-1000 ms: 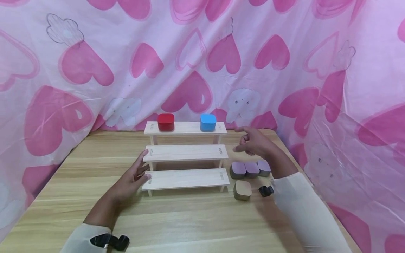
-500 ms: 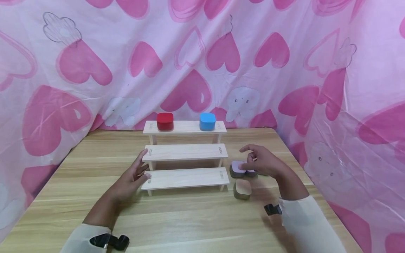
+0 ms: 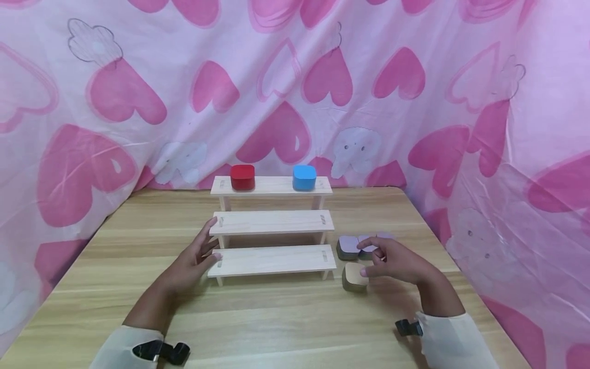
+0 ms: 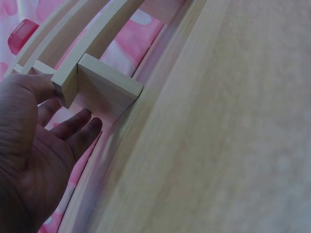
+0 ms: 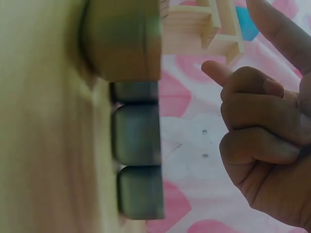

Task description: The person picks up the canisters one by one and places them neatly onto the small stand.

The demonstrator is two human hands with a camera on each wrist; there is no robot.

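Observation:
A three-tier wooden stand [image 3: 272,261] sits on the table, with a red block [image 3: 242,178] and a blue block [image 3: 304,178] on its top tier. My left hand [image 3: 186,269] rests at the stand's left end, its thumb at the lowest board and a finger at the middle one. In the left wrist view the fingers of that hand [image 4: 43,145] are spread and relaxed. Over a tan block [image 3: 353,283] hovers my right hand [image 3: 396,261], index finger and thumb apart, the other fingers curled in. It holds nothing; the right wrist view shows the hand [image 5: 262,126] above the blocks.
Just behind the tan block, a row of 3 lilac-topped blocks [image 3: 348,247] stands beside the stand's right end, partly covered by my right hand. A pink heart-patterned cloth [image 3: 276,138] hangs behind and to the right of the wooden table [image 3: 286,328].
My right hand has come back toward me and down, from beside the upper tiers, past the lilac blocks, to the tan block. My left hand has stayed at the stand.

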